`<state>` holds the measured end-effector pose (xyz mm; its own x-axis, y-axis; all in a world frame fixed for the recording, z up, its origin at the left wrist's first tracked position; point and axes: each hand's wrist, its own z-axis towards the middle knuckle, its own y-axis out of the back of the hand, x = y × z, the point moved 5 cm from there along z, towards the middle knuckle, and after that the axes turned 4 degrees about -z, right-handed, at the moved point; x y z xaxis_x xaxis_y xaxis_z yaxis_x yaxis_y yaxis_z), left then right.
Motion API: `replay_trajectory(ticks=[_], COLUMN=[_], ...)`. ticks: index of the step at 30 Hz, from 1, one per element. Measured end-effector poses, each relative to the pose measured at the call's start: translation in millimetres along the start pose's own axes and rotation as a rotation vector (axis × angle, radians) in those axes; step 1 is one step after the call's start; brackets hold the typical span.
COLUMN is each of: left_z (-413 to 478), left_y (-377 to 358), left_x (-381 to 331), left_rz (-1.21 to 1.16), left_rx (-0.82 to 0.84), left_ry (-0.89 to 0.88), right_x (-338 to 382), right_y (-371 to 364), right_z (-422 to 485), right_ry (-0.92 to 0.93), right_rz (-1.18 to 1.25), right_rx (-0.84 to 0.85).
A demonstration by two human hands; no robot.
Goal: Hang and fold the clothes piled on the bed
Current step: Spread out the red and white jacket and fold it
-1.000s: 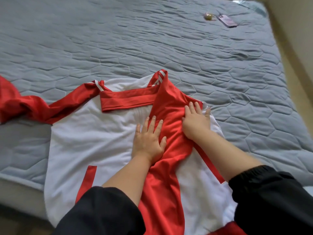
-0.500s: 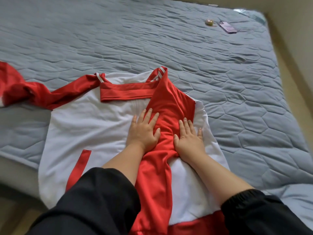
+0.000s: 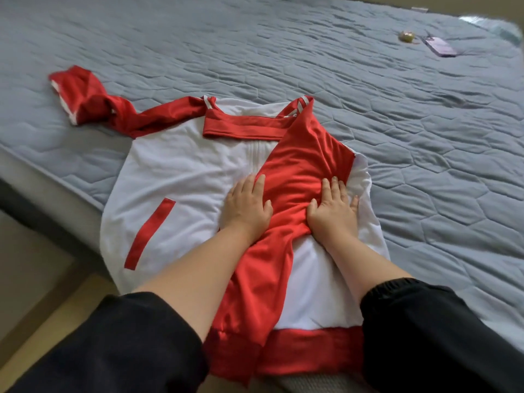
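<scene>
A white jacket with red collar, hem and sleeves lies flat on the grey quilted bed, its hem at the near edge. Its right red sleeve is folded over the body and runs down to the hem. My left hand presses flat on the sleeve's left edge, fingers straight. My right hand presses flat on its right side, over the folded white edge. The other red sleeve lies stretched and bunched to the far left.
A purple phone and a small round yellowish object lie at the bed's far right. The bed's near-left edge drops to a beige floor. A wall runs along the far side.
Both hands slid down the folded sleeve toward me, smoothing it. My right hand has drawn level with the left. The view shifted, showing the whole left sleeve and the hem.
</scene>
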<state>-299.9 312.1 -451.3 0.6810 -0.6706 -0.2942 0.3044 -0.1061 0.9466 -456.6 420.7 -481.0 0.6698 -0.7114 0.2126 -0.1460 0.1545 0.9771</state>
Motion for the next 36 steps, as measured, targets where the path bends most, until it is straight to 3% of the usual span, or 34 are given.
replay_trajectory(ticks=[7, 14, 18, 21, 25, 28, 33, 36], left_z=[-60.1, -93.4, -117.9, -141.0, -153.0, -153.9, -153.9, -158.7], left_y=[22.3, 47.1, 53.3, 53.7, 58.6, 69.9, 87.2, 88.5], left_x=[15.5, 37.6, 51.5, 58.0, 65.5, 77.6, 103.0, 109.5], left_rz=[-0.153, -0.548, -0.877, -0.879, -1.152, -1.103, -0.973, -0.962], left_rx=[0.020, 0.269, 0.565, 0.795, 0.930, 1.007, 0.874, 1.035], left_ry=[0.146, 0.381, 0.552, 0.586, 0.705, 0.678, 0.661, 0.615], right_x=[2.0, 19.9, 48.4, 50.9, 48.6, 63.8, 78.7, 84.0], right_y=[9.0, 25.1, 43.1, 45.7, 46.6, 51.0, 47.5, 46.1], right_z=[-7.0, -43.8, -71.6, -106.7, -141.0, -155.8, -195.0, -199.3], right_ry=[0.006, -0.077, 0.012, 0.115, 0.210, 0.330, 0.419, 0.398], right_rz=[0.013, 0.160, 0.321, 0.156, -0.088, -0.152, -0.175, -0.196], right_rx=[0.052, 0.293, 0.367, 0.429, 0.328, 0.278, 0.305, 0.305])
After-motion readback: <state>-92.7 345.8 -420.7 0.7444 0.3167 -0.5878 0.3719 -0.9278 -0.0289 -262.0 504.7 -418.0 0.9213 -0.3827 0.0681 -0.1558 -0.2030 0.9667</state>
